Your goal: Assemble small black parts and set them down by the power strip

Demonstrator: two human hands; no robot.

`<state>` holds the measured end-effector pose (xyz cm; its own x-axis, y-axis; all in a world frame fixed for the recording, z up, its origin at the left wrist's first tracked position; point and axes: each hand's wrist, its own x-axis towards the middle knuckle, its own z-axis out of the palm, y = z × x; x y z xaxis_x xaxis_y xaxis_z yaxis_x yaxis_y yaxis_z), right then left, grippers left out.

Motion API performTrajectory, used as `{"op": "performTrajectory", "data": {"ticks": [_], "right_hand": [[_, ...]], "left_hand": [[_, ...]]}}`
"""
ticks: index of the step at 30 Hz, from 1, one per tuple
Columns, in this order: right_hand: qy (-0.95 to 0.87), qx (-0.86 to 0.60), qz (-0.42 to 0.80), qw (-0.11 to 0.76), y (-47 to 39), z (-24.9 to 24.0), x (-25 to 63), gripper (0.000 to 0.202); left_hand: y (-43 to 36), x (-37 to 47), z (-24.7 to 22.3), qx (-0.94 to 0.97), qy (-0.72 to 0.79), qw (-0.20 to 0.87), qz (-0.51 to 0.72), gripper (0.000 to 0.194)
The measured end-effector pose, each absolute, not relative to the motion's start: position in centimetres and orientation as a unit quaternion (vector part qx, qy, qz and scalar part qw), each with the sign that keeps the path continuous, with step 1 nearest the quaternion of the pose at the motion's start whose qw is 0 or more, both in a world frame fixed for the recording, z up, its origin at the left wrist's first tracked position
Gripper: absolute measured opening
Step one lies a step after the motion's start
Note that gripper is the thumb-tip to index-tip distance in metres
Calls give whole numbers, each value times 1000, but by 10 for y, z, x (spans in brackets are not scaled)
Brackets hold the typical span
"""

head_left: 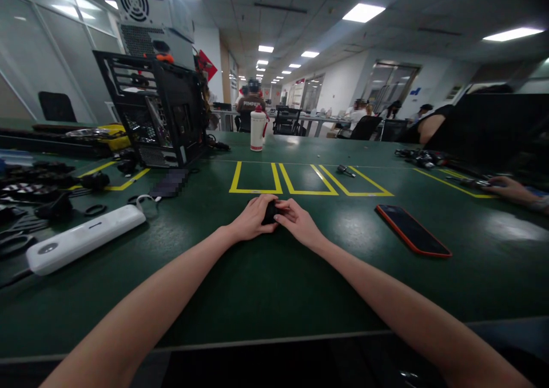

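From my remote seat, I judge this a two-handed handling step: the left hand and right hand hold a small black object in their fingers, nearside of the yellow tape on the bench, and moving it calls for matched pressure.

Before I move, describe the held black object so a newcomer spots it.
On the green table, find the row of three yellow tape outlines. Just this side of the leftmost, the small black object sits between left hand and right hand. Unlike the loose black parts at far left, it is held, partly covered by fingers.
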<state>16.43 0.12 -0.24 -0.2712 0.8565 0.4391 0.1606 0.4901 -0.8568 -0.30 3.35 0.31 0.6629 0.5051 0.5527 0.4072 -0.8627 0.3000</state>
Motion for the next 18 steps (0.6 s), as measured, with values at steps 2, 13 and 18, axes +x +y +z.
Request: {"op": "performTrajectory", "data": {"ticks": [2, 13, 18], "right_hand": [[-707, -361, 347, 500, 2, -2, 162, 16], [-723, -384, 321, 477, 7, -7, 164, 24], [-723, -376, 318, 484, 2, -3, 162, 19]], "left_hand": [[34, -3, 2, 909, 249, 74, 326, 56], [35, -3, 1, 910, 250, 73, 323, 56], [32, -3, 4, 908, 246, 77, 329, 56]]}}
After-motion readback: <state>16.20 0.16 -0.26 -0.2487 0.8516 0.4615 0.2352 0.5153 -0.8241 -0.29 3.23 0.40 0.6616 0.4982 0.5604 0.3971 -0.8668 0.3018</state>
